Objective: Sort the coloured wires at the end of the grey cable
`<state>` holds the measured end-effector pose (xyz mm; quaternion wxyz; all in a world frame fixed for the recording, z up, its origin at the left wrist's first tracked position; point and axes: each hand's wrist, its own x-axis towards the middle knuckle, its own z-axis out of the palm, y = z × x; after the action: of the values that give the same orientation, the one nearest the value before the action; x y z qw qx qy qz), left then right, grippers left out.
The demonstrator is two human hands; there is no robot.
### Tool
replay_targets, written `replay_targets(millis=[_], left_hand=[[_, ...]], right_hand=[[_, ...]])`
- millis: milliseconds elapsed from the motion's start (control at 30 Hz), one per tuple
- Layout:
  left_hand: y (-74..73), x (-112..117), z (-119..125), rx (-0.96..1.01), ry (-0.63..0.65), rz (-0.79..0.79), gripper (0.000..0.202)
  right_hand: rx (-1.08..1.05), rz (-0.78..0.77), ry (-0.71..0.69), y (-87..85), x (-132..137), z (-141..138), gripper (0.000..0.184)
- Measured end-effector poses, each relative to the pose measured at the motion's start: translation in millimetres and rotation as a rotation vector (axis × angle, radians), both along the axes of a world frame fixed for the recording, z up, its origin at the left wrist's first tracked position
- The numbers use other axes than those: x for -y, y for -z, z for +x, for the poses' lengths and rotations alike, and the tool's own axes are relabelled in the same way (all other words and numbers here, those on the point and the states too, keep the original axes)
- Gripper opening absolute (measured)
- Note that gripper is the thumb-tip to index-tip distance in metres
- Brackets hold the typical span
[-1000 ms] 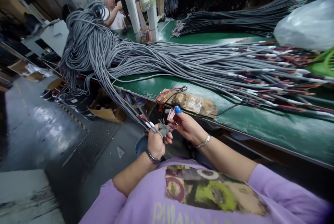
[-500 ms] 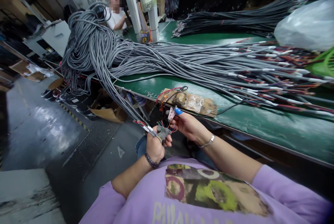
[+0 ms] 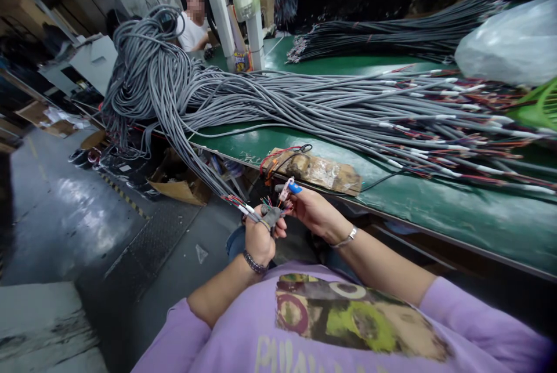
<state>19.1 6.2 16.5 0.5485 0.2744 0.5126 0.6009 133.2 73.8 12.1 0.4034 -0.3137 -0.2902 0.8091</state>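
My left hand [image 3: 260, 239] is closed around the ends of several grey cables [image 3: 209, 171], which run down to it from the pile on the bench. Grey coverings sit on its thumb and a finger. Thin coloured wires [image 3: 267, 203] fan out past the white-sleeved cable ends. Close by on the right, my right hand [image 3: 311, 207] has its fingers pinched together at the wire tips. A finger of it carries a blue wrap [image 3: 295, 187], with a small pale pink piece beside it. What exactly lies between these fingertips is too small to make out.
A large heap of grey cables [image 3: 270, 94] covers the green bench [image 3: 418, 210]. A taped wooden block [image 3: 322, 171] with red and black leads lies at the bench edge. Behind are a dark cable bundle [image 3: 391, 33], a plastic bag [image 3: 509, 42], a green basket [image 3: 537, 106] and another person [image 3: 191, 25].
Both hands stay almost in place. My right fingers have shifted slightly at the wire tips, and the left thumb has tilted a little. The person behind has turned their head and leaned.
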Motion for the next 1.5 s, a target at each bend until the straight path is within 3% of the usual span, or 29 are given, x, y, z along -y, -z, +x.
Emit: replay_targets(millis=[233, 633, 1000, 1200, 1367, 1500], left_hand=[[3.5, -6, -1, 0.01, -0.024, -0.007, 0.029], [8.4, -8, 1, 0.001, -0.011, -0.014, 0.027], [13.8, 7, -6, 0.033, -0.032, 0.012, 0.021], [15.5, 7, -6, 0.016, -0.019, 0.019, 0.023], [22.2, 8, -6, -0.077, 0.027, 0.035, 0.025], [26.6, 10, -7, -0.173, 0.159, 0.023, 0.028]], right_hand=[[0.008, -0.141, 0.014, -1.3, -4, 0, 0.023], [-0.013, -0.103, 0.087, 2.3, -6, 0, 0.019], [-0.026, -0.171, -0.083, 4.8, 3, 4, 0.04], [0.045, -0.062, -0.209, 3.6, 10, 8, 0.03], [0.182, 0.088, -0.163, -0.8, 18, 5, 0.029], [0.25, 0.182, -0.125, -2.7, 21, 3, 0.028]])
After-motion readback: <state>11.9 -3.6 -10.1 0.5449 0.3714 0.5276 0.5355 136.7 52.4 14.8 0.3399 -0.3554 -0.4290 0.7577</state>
